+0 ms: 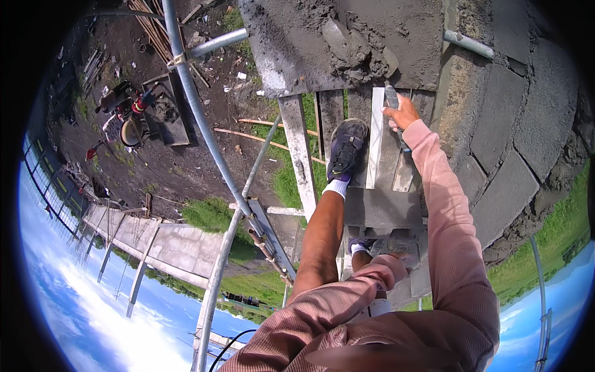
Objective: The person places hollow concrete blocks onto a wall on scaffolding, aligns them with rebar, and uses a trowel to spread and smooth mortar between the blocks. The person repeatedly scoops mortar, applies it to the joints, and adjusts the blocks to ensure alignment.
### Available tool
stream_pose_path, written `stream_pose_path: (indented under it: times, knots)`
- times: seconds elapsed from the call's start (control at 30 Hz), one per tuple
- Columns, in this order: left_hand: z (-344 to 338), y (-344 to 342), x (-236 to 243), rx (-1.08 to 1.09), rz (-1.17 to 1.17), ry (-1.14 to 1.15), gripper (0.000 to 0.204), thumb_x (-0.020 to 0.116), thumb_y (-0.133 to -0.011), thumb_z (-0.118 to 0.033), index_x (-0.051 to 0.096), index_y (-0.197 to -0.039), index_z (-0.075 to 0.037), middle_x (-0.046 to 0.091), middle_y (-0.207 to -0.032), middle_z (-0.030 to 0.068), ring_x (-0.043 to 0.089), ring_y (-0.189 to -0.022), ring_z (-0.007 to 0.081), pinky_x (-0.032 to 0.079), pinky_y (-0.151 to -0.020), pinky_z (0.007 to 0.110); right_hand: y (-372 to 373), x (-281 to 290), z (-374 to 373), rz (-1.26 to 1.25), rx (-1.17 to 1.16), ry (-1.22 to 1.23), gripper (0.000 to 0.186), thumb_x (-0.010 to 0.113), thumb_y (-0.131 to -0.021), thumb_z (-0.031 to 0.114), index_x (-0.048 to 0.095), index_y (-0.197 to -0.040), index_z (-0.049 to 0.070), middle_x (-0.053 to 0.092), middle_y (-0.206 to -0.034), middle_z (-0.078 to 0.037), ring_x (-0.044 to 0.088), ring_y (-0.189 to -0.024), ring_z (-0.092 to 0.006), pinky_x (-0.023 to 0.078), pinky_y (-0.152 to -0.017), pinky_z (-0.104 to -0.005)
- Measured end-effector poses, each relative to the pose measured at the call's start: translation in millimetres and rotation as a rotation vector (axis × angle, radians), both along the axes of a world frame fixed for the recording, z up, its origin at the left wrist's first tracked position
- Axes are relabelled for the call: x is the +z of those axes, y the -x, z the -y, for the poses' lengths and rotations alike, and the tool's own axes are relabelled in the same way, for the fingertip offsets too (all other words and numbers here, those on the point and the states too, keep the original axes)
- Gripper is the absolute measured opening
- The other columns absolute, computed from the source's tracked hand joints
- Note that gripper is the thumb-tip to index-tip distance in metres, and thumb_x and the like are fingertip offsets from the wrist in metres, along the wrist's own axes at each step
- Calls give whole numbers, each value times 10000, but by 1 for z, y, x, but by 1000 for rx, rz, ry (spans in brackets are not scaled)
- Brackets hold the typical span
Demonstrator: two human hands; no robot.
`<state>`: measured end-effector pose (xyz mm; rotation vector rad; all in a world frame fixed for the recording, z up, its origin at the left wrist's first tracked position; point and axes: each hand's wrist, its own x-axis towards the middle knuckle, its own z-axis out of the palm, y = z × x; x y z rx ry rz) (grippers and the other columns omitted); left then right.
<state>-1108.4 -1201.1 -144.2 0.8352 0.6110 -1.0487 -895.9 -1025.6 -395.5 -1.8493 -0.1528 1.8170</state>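
Observation:
My right hand (404, 114) is closed around the grey handle of a trowel (392, 97), its arm stretched forward in a pink sleeve. The trowel's blade points away from me, at the near edge of a heap of wet grey mortar (353, 49). That mortar lies on a mortar-smeared board (282, 65). A bluish-grey end of something shows just below my right hand; I cannot tell what it belongs to. My left sleeve (322, 301) crosses low over my leg, and the fingers of that hand cannot be made out.
A grey block wall (505, 111) with mortar joints runs along the right. My shoe (348, 149) stands on planks (299, 155) with gaps between them. Metal scaffold tubes (197, 105) rise on the left. Far below lie the ground and a mixing trough (178, 118), people beside it.

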Motion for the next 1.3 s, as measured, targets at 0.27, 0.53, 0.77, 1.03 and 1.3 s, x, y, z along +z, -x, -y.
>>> stream_pose_path:
  times: [0.27, 0.53, 0.77, 1.03, 1.3]
  knots:
    - [-11, -11, 2, -38, 14, 12, 507, 631, -881, -370, 533, -1346, -193, 627, -1291, 79, 618, -1163, 261, 492, -975, 367, 48, 22, -11, 741, 88, -262, 346, 591, -944, 356, 532, -1056, 33, 627, -774, -188, 631, -680, -355, 495, -611, -434]
    - [17, 10, -11, -141, 68, -83, 569, 594, -874, -492, 518, -1381, -244, 625, -1303, 78, 617, -1169, 288, 489, -993, 380, 51, 23, -1, 751, 398, -412, 467, 574, -949, 387, 515, -1256, 41, 669, -1069, -183, 645, -965, -393, 511, -819, -462]
    - [49, 19, -25, 18, 41, -4, 537, 613, -886, -442, 521, -1369, -226, 610, -1310, 110, 595, -1195, 277, 487, -996, 378, 57, 19, -17, -361, 176, -46, 317, 632, -954, 379, 524, -1007, 86, 467, -699, 18, 436, -500, -72, 379, -410, -265]
    - [90, 44, -34, 581, 68, 88, 607, 753, -832, -302, 538, -1344, -57, 615, -1318, 139, 576, -1245, 235, 451, -1034, 341, -38, 21, -37, -316, -26, -51, 351, 601, -967, 440, 484, -949, 110, 460, -683, 42, 402, -462, -33, 337, -386, -197]
    - [61, 10, -34, 106, 89, 18, 551, 620, -873, -433, 535, -1361, -192, 608, -1314, 93, 600, -1180, 260, 464, -1004, 376, 46, 23, -101, -530, -141, -81, 333, 600, -969, 412, 510, -952, 92, 490, -685, 7, 445, -504, -85, 357, -439, -233]
